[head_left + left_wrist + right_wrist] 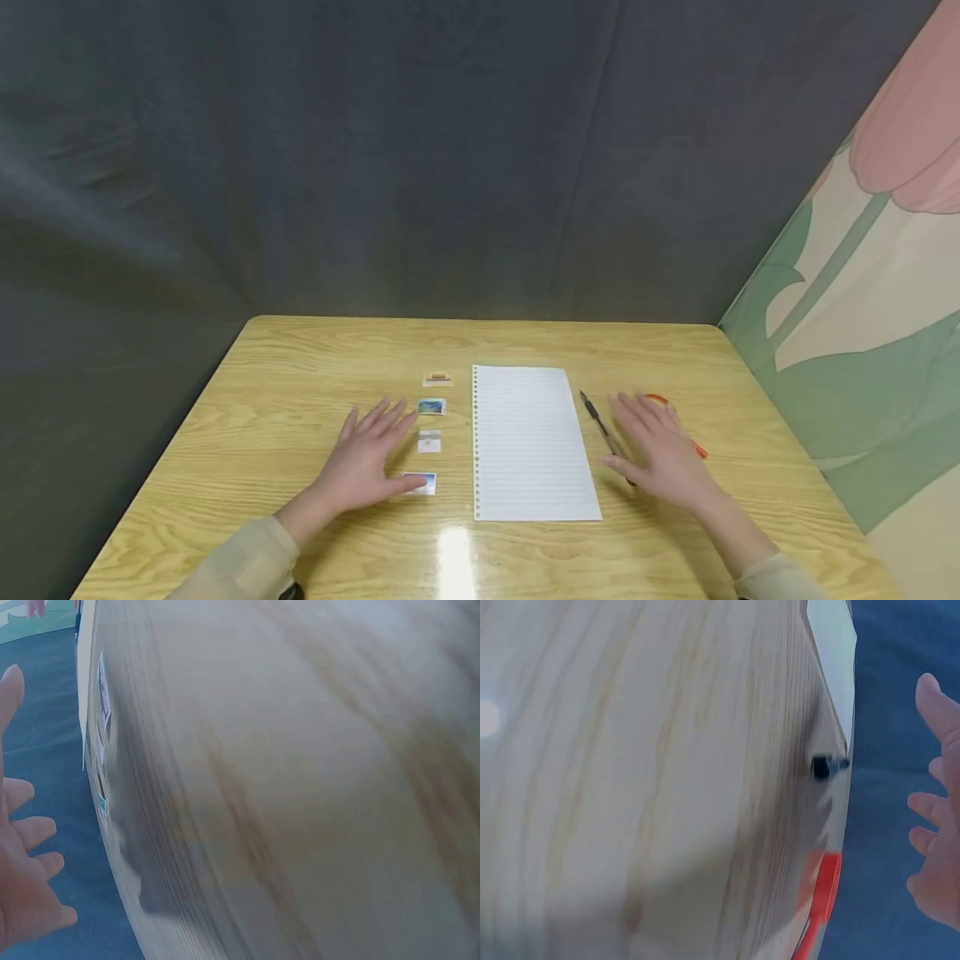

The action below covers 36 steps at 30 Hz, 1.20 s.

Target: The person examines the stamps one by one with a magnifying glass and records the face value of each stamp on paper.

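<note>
My left hand [363,467] hovers above the table with its fingers spread, and it holds nothing. Its thumb passes over part of the lowest of several small picture stickers or cards, such as the blue-and-green one [432,407]. On the right, my right hand [660,458] is also raised with spread fingers and grips nothing. Beneath its thumb lies a dark pen [600,421], partly covered. A red-orange item [700,449] lies under that hand, mostly hidden; its kind cannot be told. Between both hands is a lined, hole-punched sheet of paper [532,446].
All of it lies on a wood-grain table [337,342]. Behind the table hangs a dark curtain [420,167]. To the right is a tulip-patterned cloth [862,333]. Light glares off the table near the front.
</note>
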Each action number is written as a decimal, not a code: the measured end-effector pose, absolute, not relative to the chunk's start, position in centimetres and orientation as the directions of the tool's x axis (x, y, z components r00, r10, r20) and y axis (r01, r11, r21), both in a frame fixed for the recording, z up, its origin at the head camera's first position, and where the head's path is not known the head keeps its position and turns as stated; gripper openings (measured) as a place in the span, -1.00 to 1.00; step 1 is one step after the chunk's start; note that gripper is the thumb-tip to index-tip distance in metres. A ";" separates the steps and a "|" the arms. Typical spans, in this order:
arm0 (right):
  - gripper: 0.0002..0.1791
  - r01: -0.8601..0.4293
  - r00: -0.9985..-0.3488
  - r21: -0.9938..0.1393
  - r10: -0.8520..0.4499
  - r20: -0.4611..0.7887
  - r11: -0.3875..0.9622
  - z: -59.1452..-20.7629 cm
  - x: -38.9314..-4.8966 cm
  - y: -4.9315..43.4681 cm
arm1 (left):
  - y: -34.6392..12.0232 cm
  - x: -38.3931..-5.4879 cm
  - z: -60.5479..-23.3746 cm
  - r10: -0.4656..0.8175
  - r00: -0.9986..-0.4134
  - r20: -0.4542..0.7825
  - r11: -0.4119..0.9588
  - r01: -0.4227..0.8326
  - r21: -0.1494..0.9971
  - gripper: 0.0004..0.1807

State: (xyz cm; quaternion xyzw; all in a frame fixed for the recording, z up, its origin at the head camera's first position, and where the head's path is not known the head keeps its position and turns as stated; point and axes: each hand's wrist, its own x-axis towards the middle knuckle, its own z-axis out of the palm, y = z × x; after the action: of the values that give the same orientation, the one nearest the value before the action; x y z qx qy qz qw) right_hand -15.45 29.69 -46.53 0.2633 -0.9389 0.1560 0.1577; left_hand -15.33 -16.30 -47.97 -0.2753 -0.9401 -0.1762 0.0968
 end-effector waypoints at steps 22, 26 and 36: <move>-0.16 -0.485 -0.822 -0.385 -0.260 0.507 0.785 -48.2 -15.7 37.8 | -17.1 -14.1 -49.6 0.434 -0.884 0.172 0.620 0.432 0.656 -0.21; -0.16 -0.452 -0.850 -0.413 -0.241 0.469 0.791 -48.8 -15.8 38.7 | -17.3 -14.2 -50.0 0.437 -0.884 0.167 0.613 0.429 0.664 -0.24; -0.17 -0.285 -0.942 -0.506 -0.141 0.305 0.814 -49.8 -15.7 39.5 | -17.5 -14.3 -50.4 0.443 -0.877 0.186 0.599 0.444 0.667 -0.34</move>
State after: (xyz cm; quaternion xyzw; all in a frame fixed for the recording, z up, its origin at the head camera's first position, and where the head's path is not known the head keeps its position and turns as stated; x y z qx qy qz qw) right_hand -15.69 39.50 -49.78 0.1129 -0.9438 0.2832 0.1276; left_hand -14.32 -17.49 -50.40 -0.2480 -0.8941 -0.3729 0.0004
